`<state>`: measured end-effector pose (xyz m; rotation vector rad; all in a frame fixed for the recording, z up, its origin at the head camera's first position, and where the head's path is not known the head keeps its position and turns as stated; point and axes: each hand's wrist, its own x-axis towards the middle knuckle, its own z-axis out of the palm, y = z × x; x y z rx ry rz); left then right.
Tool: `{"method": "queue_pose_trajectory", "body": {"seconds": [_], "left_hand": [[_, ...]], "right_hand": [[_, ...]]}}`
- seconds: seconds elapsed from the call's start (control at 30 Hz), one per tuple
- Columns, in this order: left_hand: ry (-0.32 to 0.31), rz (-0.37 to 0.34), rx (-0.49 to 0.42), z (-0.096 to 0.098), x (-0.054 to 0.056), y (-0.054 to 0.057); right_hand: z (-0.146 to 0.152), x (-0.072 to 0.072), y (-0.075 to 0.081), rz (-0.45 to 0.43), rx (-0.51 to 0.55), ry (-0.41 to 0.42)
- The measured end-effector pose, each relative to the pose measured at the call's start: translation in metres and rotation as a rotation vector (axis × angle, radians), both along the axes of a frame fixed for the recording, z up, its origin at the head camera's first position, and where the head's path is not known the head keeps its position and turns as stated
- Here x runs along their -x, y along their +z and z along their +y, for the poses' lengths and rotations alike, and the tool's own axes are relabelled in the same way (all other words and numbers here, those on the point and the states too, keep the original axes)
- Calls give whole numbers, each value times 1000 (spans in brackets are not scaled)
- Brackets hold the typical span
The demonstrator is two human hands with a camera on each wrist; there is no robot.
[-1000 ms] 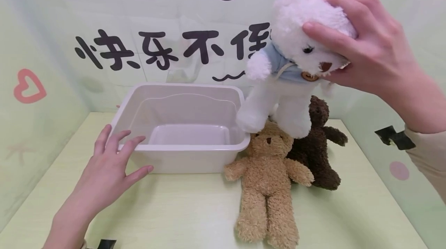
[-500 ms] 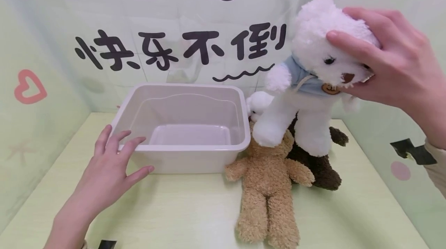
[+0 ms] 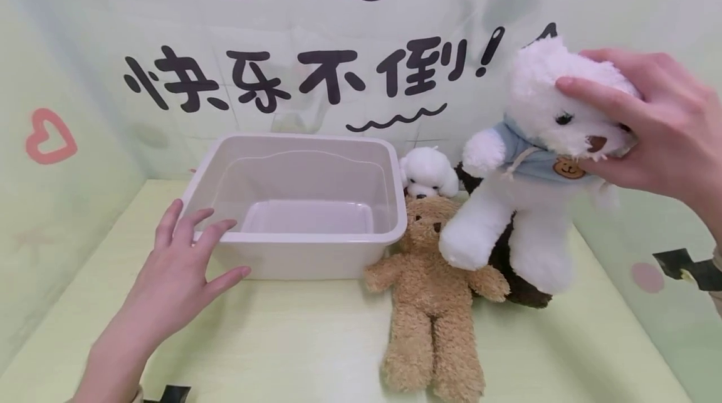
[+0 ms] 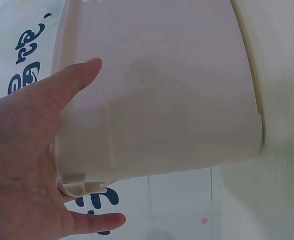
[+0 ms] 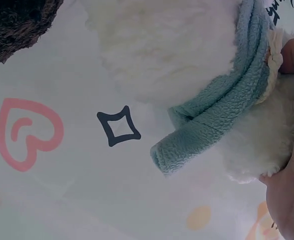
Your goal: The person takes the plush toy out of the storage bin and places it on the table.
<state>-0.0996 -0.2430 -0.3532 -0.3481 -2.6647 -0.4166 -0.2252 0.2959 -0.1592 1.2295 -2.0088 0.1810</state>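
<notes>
My right hand grips the head of a white plush bear in a blue hooded top and holds it up, legs hanging, in the head view. Its blue top and white fur fill much of the right wrist view. At the front left corner of a pale plastic bin, my left hand rests with spread, relaxed fingers, some over the rim. In the left wrist view the thumb lies along the bin's outer wall. No toys show inside the bin.
A tan plush bear lies right of the bin. Behind it is a white plush dog. The held bear partly covers a dark brown plush. Printed fabric walls enclose the pale tabletop at the back and sides.
My right hand has carried the white bear rightward and down, now in front of the brown plush. The white dog has come into sight. My left hand has stayed at the bin.
</notes>
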Motion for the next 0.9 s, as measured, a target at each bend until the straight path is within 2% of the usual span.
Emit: {"method": "queue_pose_trajectory", "body": {"seconds": [0.27,0.43,0.6,0.7,0.83,0.9], "left_hand": [[-4,-1,-3,4,-1,-1],[-1,1,7,3,-1,-1],[5,-5,12,3,-1,0],[6,-7,15,2,-1,1],[7,-5,16,2,-2,1],[8,-3,16,2,-2,1]], "right_hand": [[14,0,-12,-48,-55,24],[20,-2,-22,-87,-31,53],[26,-7,-34,-133,3,32],[30,-7,-43,-171,34,52],[39,-4,-56,-213,22,88],[44,-4,-62,-240,2,75]]}}
